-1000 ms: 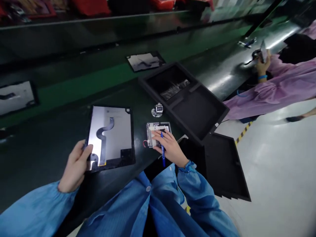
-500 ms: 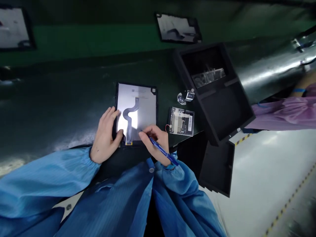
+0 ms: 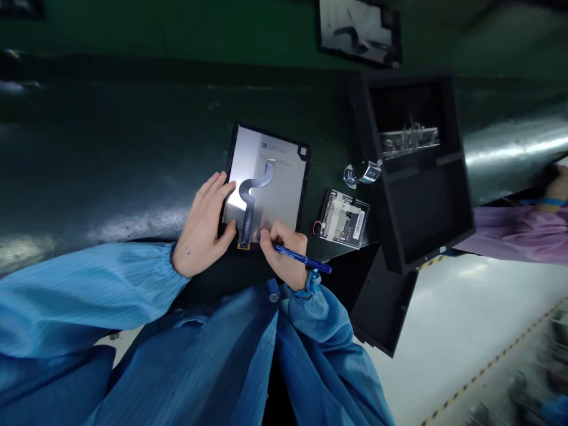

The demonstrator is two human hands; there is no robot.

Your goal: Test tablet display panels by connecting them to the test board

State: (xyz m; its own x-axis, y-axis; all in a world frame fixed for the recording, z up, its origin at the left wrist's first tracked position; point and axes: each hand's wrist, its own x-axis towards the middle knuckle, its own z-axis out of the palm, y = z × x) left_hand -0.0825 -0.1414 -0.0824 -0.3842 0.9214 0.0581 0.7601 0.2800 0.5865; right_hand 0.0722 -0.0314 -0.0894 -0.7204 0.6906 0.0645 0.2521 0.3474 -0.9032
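A silver display panel (image 3: 277,189) with a dark flex cable (image 3: 251,198) lies face down on the dark bench. My left hand (image 3: 204,228) grips its left edge, thumb on the panel beside the cable. My right hand (image 3: 286,254) is closed on a blue pen (image 3: 302,259), whose tip touches the panel's near edge next to the cable end. To the right of the panel lies a small circuit module (image 3: 344,218) with a red wire.
A black foam tray (image 3: 423,195) holding metal parts stands at the right, a metal clip (image 3: 362,174) beside it. Another black tray (image 3: 381,307) hangs below the bench edge. A second panel (image 3: 357,29) lies on the green belt. A person's pink sleeve (image 3: 519,234) shows far right.
My right hand left the circuit module and came to the panel's near edge with the pen. My left hand stayed on the panel. The view swung left and down.
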